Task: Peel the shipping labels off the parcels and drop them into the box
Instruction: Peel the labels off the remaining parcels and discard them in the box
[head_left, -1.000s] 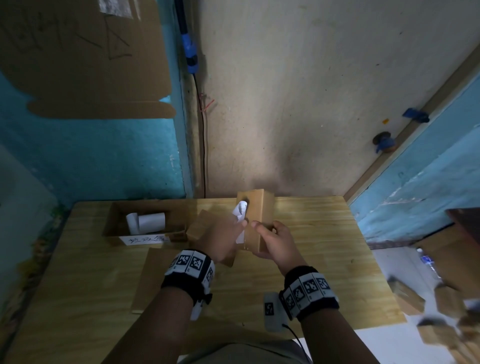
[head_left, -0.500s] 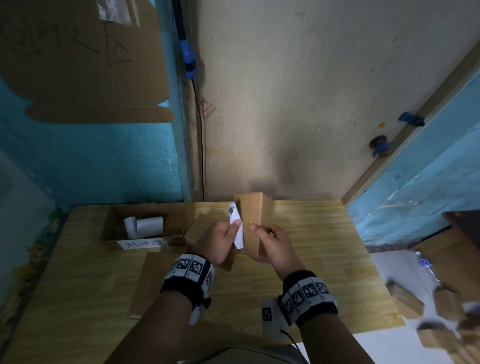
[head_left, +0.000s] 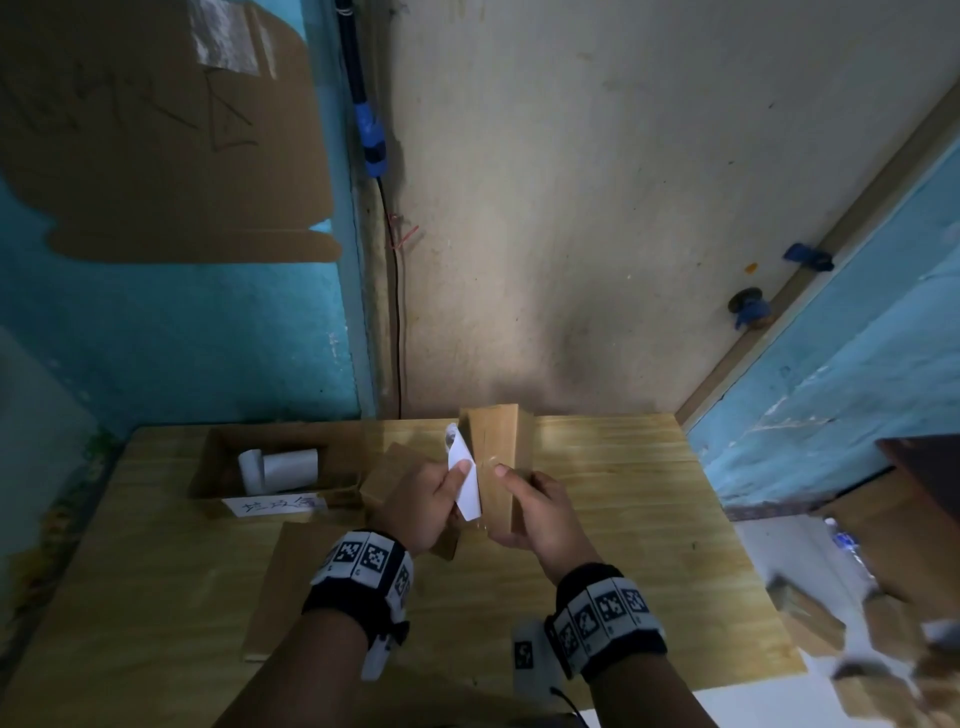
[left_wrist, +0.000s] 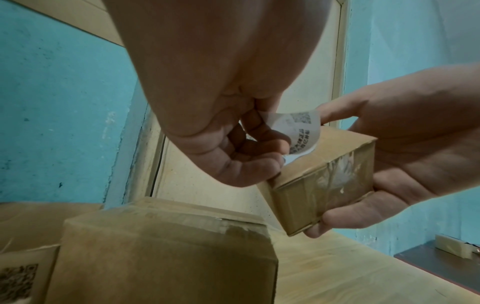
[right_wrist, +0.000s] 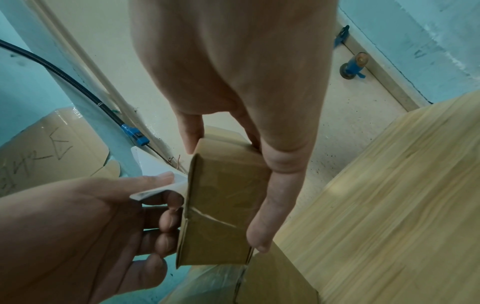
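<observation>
A small brown cardboard parcel (head_left: 496, 457) is held upright above the table by my right hand (head_left: 524, 506), thumb on one side and fingers on the other (right_wrist: 226, 205). My left hand (head_left: 426, 501) pinches a white shipping label (head_left: 465, 478) that stands half lifted off the parcel's left face. In the left wrist view the label (left_wrist: 301, 133) curls back, printed side showing, its lower part still on the parcel (left_wrist: 322, 181). The open cardboard box (head_left: 208, 467) sits at the table's back left with rolled white labels (head_left: 280, 467) inside.
A second brown parcel (head_left: 389, 473) stands just left of my hands, behind the left hand. A flat cardboard sheet (head_left: 280, 582) lies on the wooden table (head_left: 623, 519). Several more parcels (head_left: 810, 618) lie on the floor at the right. A wall rises directly behind the table.
The label has come further off the parcel: my left hand has pulled it leftward and down, and more white paper now stands free. The right hand keeps holding the parcel.
</observation>
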